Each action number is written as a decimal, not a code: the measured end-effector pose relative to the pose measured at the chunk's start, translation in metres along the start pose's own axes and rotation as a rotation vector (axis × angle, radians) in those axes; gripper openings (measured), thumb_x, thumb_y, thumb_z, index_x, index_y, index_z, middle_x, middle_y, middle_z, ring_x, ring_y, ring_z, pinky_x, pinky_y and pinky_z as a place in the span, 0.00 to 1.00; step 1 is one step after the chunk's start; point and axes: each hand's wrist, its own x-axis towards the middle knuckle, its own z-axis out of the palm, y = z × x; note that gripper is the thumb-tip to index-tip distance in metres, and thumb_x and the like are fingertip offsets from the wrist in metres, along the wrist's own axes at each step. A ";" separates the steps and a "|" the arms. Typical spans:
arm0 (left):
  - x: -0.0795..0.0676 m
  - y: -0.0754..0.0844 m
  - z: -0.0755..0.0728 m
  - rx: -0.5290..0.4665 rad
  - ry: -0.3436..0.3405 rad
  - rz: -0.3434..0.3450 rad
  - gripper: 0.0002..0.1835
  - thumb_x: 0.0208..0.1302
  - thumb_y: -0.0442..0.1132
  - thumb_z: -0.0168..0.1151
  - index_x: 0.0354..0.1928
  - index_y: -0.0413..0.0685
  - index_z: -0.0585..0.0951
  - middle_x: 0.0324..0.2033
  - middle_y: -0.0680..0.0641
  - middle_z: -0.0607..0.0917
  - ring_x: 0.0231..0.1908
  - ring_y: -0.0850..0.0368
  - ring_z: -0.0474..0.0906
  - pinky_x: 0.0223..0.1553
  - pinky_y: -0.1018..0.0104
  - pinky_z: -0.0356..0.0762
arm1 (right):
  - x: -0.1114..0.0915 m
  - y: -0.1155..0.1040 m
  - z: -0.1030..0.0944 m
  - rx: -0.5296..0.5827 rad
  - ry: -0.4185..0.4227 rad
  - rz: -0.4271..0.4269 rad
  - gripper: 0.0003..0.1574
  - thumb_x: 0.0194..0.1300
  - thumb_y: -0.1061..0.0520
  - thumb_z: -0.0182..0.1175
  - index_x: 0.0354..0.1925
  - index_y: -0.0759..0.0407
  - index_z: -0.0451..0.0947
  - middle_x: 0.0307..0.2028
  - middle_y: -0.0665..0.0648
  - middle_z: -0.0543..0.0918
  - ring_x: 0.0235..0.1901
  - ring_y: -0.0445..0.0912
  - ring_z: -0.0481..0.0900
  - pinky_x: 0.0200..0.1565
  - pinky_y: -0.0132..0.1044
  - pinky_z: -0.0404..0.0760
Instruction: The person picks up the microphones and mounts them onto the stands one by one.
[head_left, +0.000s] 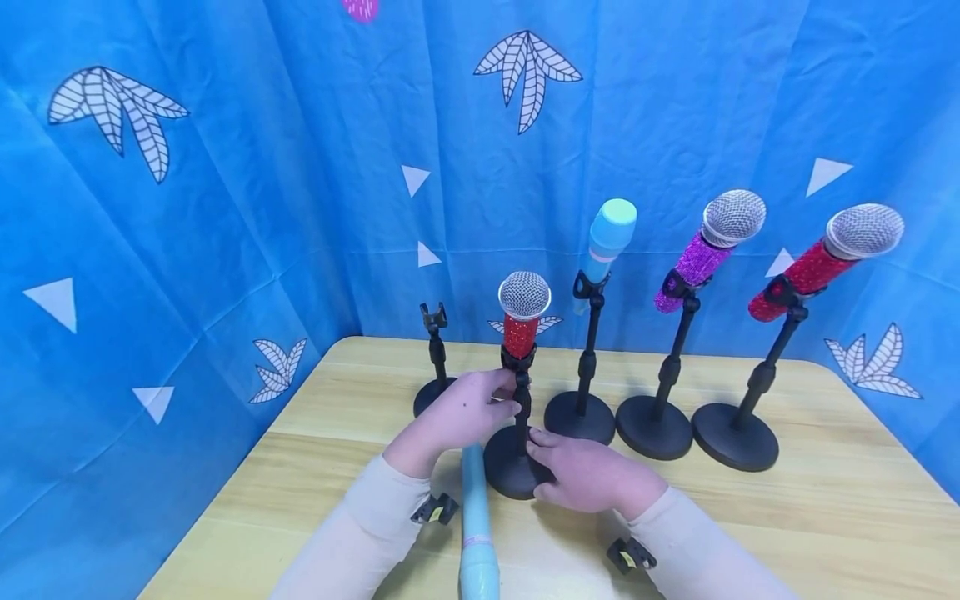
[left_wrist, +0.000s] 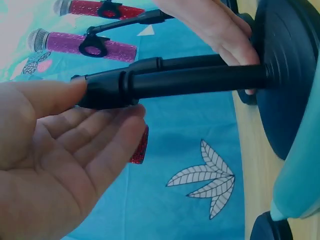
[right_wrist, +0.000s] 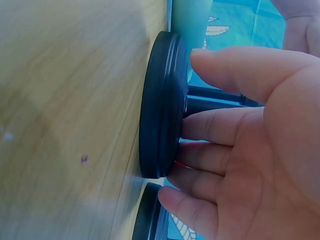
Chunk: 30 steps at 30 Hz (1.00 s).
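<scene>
My left hand holds the black microphone stand by the collar of its pole, thumb on one side and fingers on the other. In that stand's clip sits a red glitter microphone with a silver mesh head, pointing up. My right hand is low at the stand's round base, its extended fingers touching it and its thumb apart from the fingers. A light-blue microphone lies on the table beside the base, below my left wrist.
Behind my left hand stands a small stand with a bare clip. Toward the right are stands bearing a light-blue microphone, a purple one and a red one. A blue patterned curtain hangs behind the wooden table.
</scene>
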 end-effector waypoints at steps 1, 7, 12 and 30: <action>0.000 0.000 -0.001 -0.002 -0.003 0.021 0.08 0.71 0.36 0.63 0.49 0.47 0.83 0.46 0.51 0.87 0.47 0.57 0.84 0.52 0.56 0.81 | 0.000 0.000 0.000 0.002 0.001 -0.002 0.39 0.67 0.45 0.64 0.67 0.67 0.72 0.70 0.66 0.69 0.68 0.58 0.69 0.64 0.50 0.72; 0.001 0.001 0.004 0.031 0.069 -0.011 0.04 0.68 0.42 0.68 0.39 0.54 0.82 0.33 0.56 0.85 0.33 0.60 0.81 0.39 0.62 0.81 | 0.001 0.002 0.002 0.008 -0.005 0.003 0.40 0.67 0.44 0.64 0.68 0.66 0.72 0.70 0.65 0.69 0.69 0.57 0.69 0.64 0.50 0.72; 0.003 0.002 0.010 0.041 0.123 -0.061 0.13 0.64 0.50 0.72 0.35 0.55 0.77 0.26 0.54 0.81 0.27 0.57 0.77 0.26 0.62 0.75 | 0.001 0.002 0.002 0.016 -0.011 0.018 0.39 0.67 0.44 0.64 0.68 0.65 0.72 0.71 0.64 0.69 0.68 0.56 0.69 0.63 0.50 0.72; 0.001 0.005 0.008 0.075 0.123 -0.009 0.08 0.69 0.48 0.67 0.35 0.57 0.80 0.30 0.59 0.83 0.29 0.61 0.79 0.29 0.64 0.78 | 0.004 0.012 0.004 0.139 0.030 0.026 0.35 0.70 0.45 0.62 0.67 0.63 0.74 0.68 0.61 0.73 0.66 0.56 0.72 0.64 0.52 0.72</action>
